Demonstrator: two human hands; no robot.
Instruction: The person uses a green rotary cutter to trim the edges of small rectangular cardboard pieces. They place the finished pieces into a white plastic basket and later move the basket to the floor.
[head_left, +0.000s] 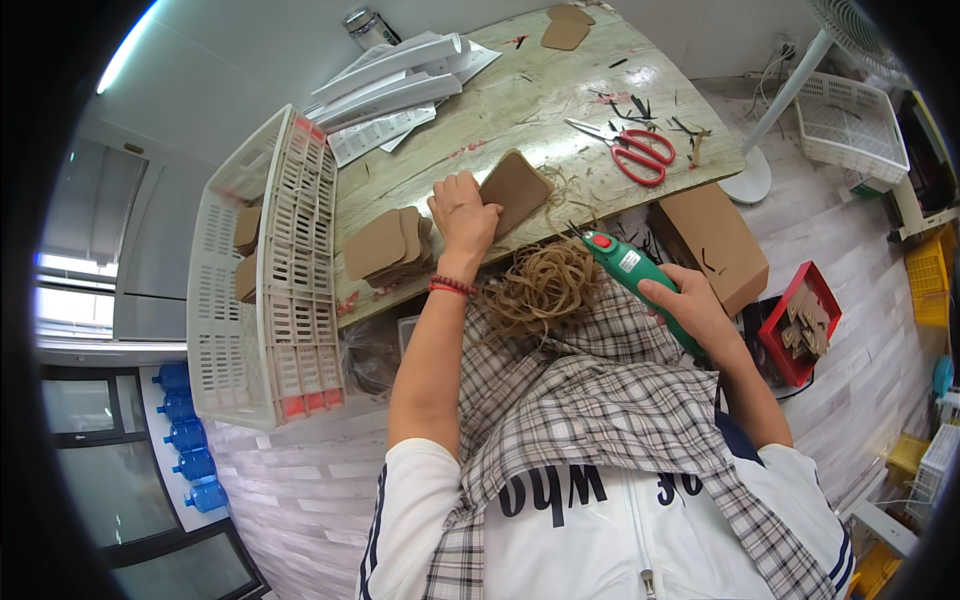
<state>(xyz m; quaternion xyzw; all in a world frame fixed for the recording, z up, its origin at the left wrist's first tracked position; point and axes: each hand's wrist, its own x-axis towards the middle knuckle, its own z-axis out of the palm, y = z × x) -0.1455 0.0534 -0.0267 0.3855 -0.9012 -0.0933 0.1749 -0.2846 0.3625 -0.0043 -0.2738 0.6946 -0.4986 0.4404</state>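
My left hand (463, 217) grips the left edge of a brown rounded-corner piece (516, 191), which lies at the table's front edge. My right hand (686, 304) is closed around a green handheld electric cutter (630, 262) with a red button. Its dark tip points at the table edge, apart from the brown piece. Beneath the tip, a tangle of thin brown trimmed strips (551, 289) rests on my plaid apron (592, 390). Left of my left hand sits a stack of similar brown pieces (386, 244). What the left fingers do under the piece is hidden.
Red-handled scissors (641, 156) lie on the table (517, 97) among dark scraps. A white plastic crate (300, 262) borders the left side, with papers (397, 90) behind it. At right are a cardboard box (712, 240), a red tray (799, 322) of brown pieces and a fan stand (787, 94).
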